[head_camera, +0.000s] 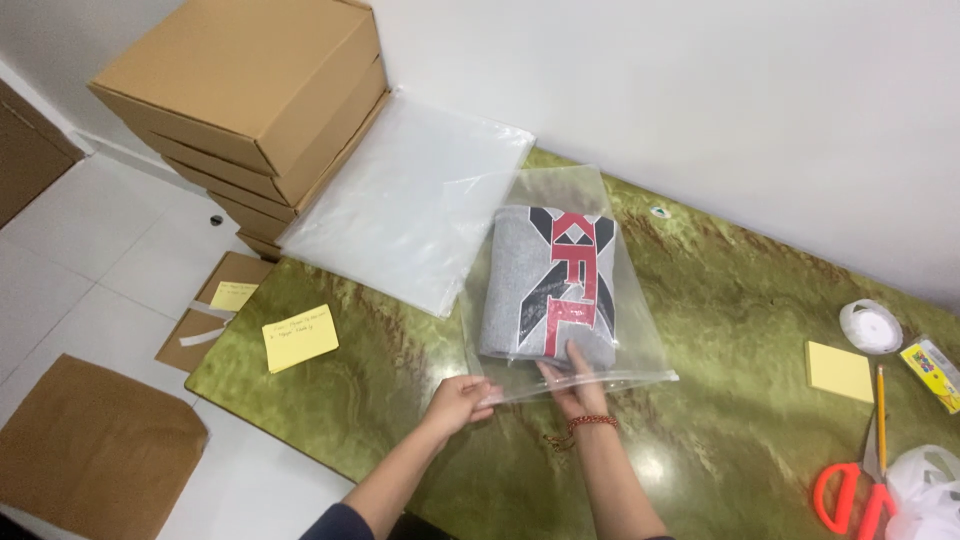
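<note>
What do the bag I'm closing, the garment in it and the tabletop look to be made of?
Bag: thin clear plastic film, glossy; the garment shows through.
Garment: grey knit fabric, probably fleece or jersey, matte, with a red and black print.
Tabletop: green veined stone or a marble-look laminate, polished; it mirrors a light.

Stacked cardboard boxes (245, 95) stand at the far left corner of my green marbled tabletop (740, 300), with spare clear plastic bags (410, 195) leaning against them. A yellow note (299, 337) lies left; a yellow sticky pad (840, 371), pencil (881, 418), tape roll (870, 326) and orange scissors (850, 497) sit right.
</note>
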